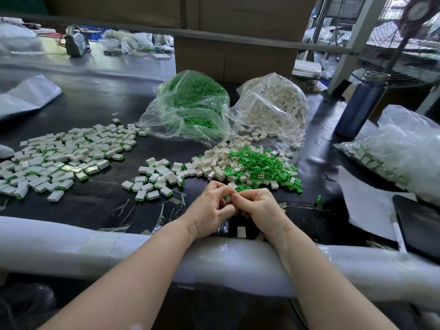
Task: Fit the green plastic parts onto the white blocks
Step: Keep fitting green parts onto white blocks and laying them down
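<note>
Finished pile (59, 160): far out at nine o'clock on the black table (95, 101), a wide scatter of white blocks with green edges showing, lying flat and mostly touching one another.
Small cluster (152, 182): at about ten o'clock from the hands, more fitted blocks, loosely spread, a few apart from the rest.
Left hand (209, 210): dead centre, fingers curled in tight, knuckles up, pressed against the other hand; it pinches something small, but what it holds is hidden behind the fingers.
Green part (227, 198): a sliver of green peeks out right between the two hands, gripped there; which fingers hold it I cannot tell.
Right hand (259, 208): fingers folded in, thumb tip meeting the left hand's, grip narrow and closed on the same small piece.
Loose heap (257, 165): at twelve o'clock just beyond the hands, white blocks and green parts mixed together, green thickest on its right side.
Green bag (190, 108): clear plastic, at eleven o'clock behind the heap, full of green parts.
White bag (273, 108): just beside it at one o'clock, full of white blocks, mouth spilling toward the heap.
Bottle (359, 108): dark blue, upright, at two o'clock.
Third bag (400, 158): far right at three o'clock, holding green-edged white blocks.
</note>
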`<state>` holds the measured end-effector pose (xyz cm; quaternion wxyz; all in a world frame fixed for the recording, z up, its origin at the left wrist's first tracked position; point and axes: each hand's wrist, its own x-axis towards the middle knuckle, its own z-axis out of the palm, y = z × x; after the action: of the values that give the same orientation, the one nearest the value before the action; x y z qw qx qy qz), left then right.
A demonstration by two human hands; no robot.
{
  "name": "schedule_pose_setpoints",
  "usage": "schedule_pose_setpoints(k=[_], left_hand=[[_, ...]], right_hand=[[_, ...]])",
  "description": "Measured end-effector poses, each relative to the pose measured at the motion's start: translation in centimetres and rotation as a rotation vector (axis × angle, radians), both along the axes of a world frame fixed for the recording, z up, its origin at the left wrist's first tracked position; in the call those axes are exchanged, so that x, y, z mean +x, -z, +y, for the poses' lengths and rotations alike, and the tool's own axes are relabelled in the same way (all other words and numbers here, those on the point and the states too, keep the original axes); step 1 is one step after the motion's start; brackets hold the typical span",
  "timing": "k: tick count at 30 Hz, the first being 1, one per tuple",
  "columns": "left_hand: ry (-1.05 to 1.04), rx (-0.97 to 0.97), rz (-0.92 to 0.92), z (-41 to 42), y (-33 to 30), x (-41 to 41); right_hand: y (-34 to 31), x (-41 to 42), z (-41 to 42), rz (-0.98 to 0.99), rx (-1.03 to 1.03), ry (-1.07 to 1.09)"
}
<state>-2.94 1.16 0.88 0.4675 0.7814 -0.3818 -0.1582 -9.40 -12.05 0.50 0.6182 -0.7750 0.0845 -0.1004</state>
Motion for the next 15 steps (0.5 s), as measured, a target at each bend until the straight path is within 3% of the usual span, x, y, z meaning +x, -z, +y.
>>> schedule_pose_setpoints(k=[15], left_hand=[[-0.009,-0.014,0.0,0.12,0.22,0.2]], right_hand=[[0.19,0.12,0.08,-0.023,0.032,-0.019]])
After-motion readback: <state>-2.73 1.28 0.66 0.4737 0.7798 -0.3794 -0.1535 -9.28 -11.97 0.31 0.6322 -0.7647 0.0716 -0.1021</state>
